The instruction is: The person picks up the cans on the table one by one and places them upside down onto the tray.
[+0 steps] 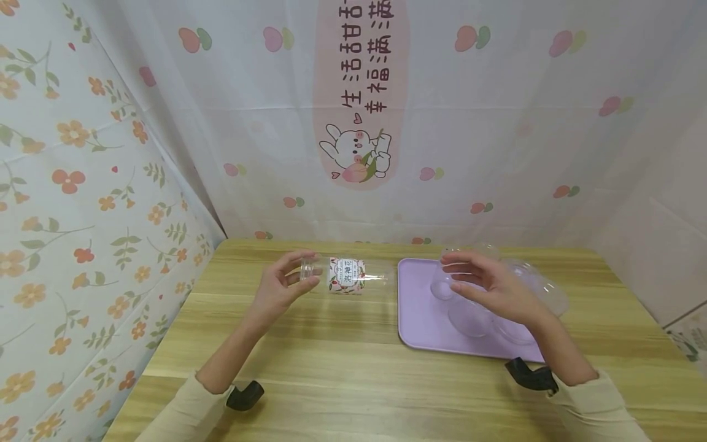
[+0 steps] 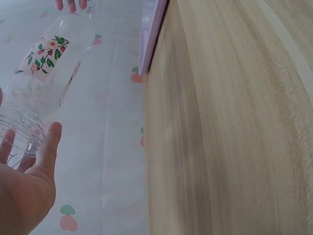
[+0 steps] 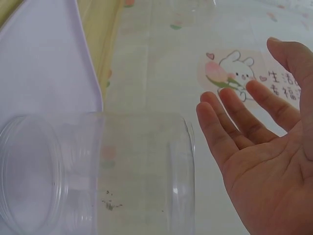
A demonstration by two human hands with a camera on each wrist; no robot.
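Note:
My left hand (image 1: pixel 283 282) grips a clear plastic jar (image 1: pixel 347 276) by its threaded neck. The jar is tilted onto its side, above the table, and bears a white label with flowers and Chinese characters. In the left wrist view, thumb and fingers of the left hand (image 2: pixel 29 191) curve around the neck of the jar (image 2: pixel 49 63). Over the lilac tray (image 1: pixel 420 322), my right hand (image 1: pixel 491 285) hovers with spread, loosely bent fingers. In the right wrist view, the right hand (image 3: pixel 269 161) holds nothing; a clear container (image 3: pixel 146 166) stands near it.
Several clear containers (image 1: pixel 469 316) stand on the tray, at the right of the wooden table (image 1: pixel 331 374). A printed cloth (image 1: pixel 497 123) hangs behind the table, and a floral cloth (image 1: pixel 72 245) hangs at the left.

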